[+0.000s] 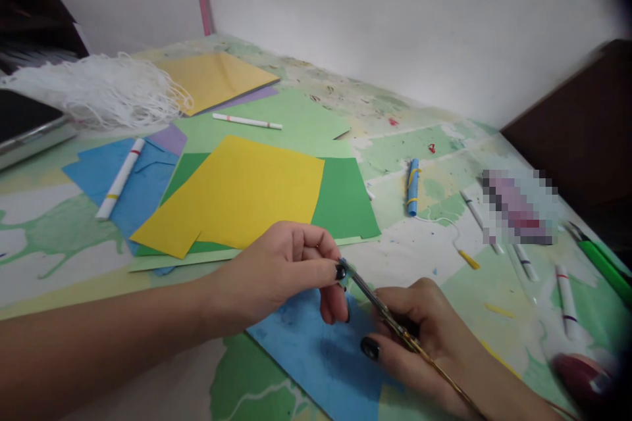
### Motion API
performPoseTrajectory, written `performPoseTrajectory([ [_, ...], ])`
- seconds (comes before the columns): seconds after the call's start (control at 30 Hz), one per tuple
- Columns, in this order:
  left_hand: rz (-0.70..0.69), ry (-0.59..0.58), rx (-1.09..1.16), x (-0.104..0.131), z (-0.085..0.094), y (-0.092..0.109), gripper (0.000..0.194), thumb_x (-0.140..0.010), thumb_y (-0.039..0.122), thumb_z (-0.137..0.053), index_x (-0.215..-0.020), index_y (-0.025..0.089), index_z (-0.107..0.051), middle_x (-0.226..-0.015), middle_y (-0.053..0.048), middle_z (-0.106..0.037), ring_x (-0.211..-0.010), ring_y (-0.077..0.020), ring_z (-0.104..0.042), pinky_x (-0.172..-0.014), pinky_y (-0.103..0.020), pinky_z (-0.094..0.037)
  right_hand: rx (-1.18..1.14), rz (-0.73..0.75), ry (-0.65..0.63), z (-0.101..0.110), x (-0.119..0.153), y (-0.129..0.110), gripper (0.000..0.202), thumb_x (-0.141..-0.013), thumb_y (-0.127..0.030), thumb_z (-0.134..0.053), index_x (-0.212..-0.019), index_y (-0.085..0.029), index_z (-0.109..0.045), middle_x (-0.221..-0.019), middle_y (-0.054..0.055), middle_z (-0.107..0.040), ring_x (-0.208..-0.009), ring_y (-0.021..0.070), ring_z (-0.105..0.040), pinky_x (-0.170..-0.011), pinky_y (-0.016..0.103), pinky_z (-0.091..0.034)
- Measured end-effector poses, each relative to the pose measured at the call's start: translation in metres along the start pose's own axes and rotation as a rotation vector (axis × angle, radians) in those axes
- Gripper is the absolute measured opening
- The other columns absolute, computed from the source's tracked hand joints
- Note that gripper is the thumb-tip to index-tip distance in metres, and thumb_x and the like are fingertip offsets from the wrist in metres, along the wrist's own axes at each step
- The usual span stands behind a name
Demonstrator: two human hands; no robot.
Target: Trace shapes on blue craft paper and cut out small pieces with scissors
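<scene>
My left hand (291, 270) is closed in a pinch, thumb against fingers, on a small blue piece of paper (343, 264), mostly hidden by the fingertips. My right hand (429, 342) grips a pair of scissors (407, 337) with dark blades and gold-coloured handles. The blade tips touch or nearly touch the blue piece at my left thumb. Below both hands a blue sheet (316, 348) lies on the table. Just beyond my left hand is a yellow sheet (247, 191), lying over a green sheet (345, 197).
A blue paper roll (413, 187) with yellow bands and a string rests to the right. White markers (566, 302) and a green cutter (602, 266) lie farther right. White string (108, 89) is heaped at the back left, beside a dark-topped device (24, 122).
</scene>
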State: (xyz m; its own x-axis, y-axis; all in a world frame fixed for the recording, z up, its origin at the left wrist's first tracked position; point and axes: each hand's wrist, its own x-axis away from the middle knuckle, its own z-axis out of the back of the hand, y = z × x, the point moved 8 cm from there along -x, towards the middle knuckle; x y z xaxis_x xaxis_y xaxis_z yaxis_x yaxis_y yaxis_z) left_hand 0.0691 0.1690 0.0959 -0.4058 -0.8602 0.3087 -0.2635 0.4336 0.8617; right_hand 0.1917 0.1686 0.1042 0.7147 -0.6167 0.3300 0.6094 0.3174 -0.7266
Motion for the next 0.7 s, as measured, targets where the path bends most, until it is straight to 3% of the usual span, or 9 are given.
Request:
performPoseTrajectory([
  [0.2, 0.034, 0.023, -0.079, -0.0006, 0.0014, -0.0005, 0.011, -0.074, 0.009, -0.052, -0.068, 0.016, -0.047, -0.054, 0.001, -0.067, -0.048, -0.0079, -0.056, -0.048, -0.017, -0.038, 0.000, 0.033, 0.022, 0.0001, -0.0019, 0.0046, 0.037, -0.076, -0.028, -0.063, -0.057, -0.017, -0.033, -0.053, -0.006, -0.021, -0.050, 0.0064, -0.019, -0.042, 0.022, -0.015],
  [0.43, 0.034, 0.032, -0.126, 0.0005, 0.0010, 0.0018, 0.011, -0.075, 0.010, -0.052, -0.068, 0.017, -0.047, -0.055, 0.001, -0.067, -0.050, -0.0085, -0.056, -0.049, -0.017, -0.037, 0.006, 0.019, 0.032, -0.0014, -0.0026, 0.0068, 0.039, -0.085, -0.034, -0.051, -0.056, -0.017, -0.031, -0.052, -0.006, -0.020, -0.048, 0.0061, -0.018, -0.041, 0.021, -0.015],
  [0.7, 0.034, 0.024, -0.142, -0.0014, 0.0019, 0.0018, 0.011, -0.075, 0.011, -0.053, -0.068, 0.016, -0.047, -0.056, 0.000, -0.067, -0.051, -0.0087, -0.057, -0.050, -0.017, -0.038, -0.008, 0.010, 0.044, 0.0003, -0.0035, 0.0096, 0.039, -0.080, -0.029, -0.059, -0.055, -0.017, -0.032, -0.052, -0.007, -0.019, -0.048, 0.0057, -0.017, -0.040, 0.021, -0.014],
])
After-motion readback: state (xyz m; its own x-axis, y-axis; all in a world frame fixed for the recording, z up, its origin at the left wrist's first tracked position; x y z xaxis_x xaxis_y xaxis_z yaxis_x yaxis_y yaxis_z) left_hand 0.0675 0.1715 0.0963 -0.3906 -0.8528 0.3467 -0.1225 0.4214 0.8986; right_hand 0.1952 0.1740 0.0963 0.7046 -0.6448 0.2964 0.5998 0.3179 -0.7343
